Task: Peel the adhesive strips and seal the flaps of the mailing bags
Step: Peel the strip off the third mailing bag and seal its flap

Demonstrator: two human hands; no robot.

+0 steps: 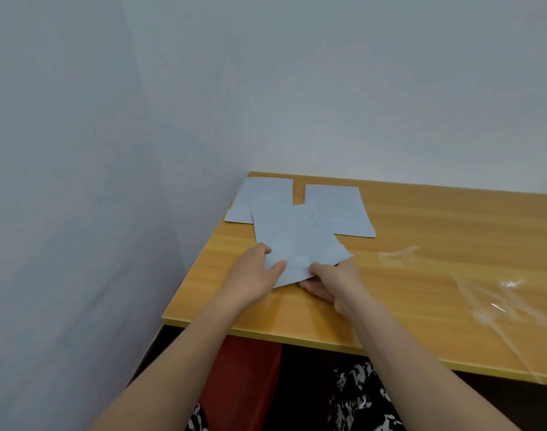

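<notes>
**Both hands gripping the near mailing bag at the table's corner**

A pale grey mailing bag [297,241] lay tilted on the wooden table [421,231], its near edge lifted slightly off the surface. The left hand [253,272] held the bag's near left corner, with the thumb lying on top of the sheet and the remaining fingers passing beneath or behind its edge. The right hand [331,281] held the near right corner, its thumb pressed on the upper face and its fingers curled underneath, so that the bag was pinched between them. Two further mailing bags lay flat beyond it, near the wall: the left rear bag [259,200] and the right rear bag [340,209], side by side with a narrow strip of table showing between them. The held bag overlapped the near edges of both. To the right, well apart from the bags, crumpled clear film strips [496,293] lay on the table. Whether an adhesive strip remained on the held bag could not be told. Below the table's edge, red [244,377] and black-and-white patterned fabric [359,396] was visible.
</notes>
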